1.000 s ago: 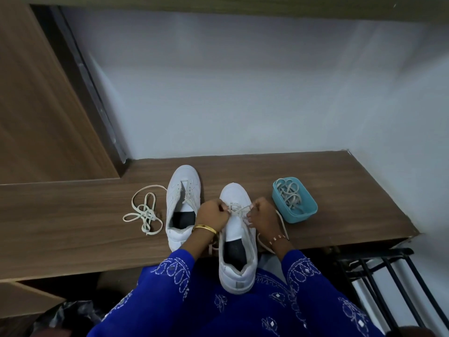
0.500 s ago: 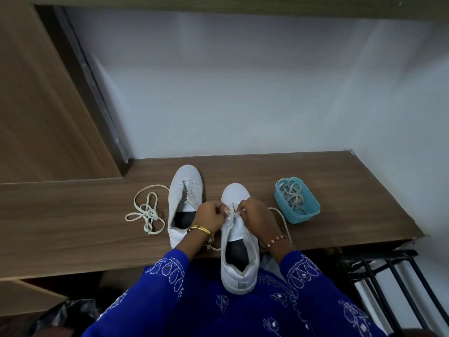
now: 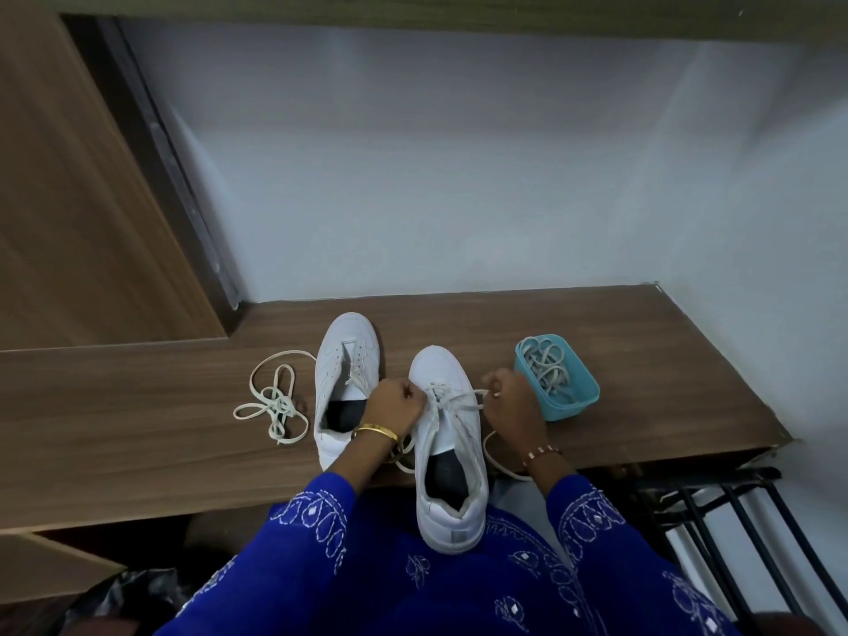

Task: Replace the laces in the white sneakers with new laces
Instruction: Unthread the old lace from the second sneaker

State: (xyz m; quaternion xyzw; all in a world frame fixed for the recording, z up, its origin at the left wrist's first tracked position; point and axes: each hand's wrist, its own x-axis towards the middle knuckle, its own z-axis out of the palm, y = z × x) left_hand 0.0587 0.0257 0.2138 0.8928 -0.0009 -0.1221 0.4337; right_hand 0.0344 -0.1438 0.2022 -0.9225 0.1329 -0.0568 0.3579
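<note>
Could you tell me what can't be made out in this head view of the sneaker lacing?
- Which eyelets the lace passes through: too small.
- Left hand fingertips: curled under, hidden.
- Near sneaker lace end: hidden behind right hand.
- Blue basket lace count: tangled.

At the lower right of the frame we see a black metal rack (image 3: 734, 511). A dark plastic bag (image 3: 124, 594) sits at the lower left, and a wooden panel (image 3: 69, 199) fills the upper left.
</note>
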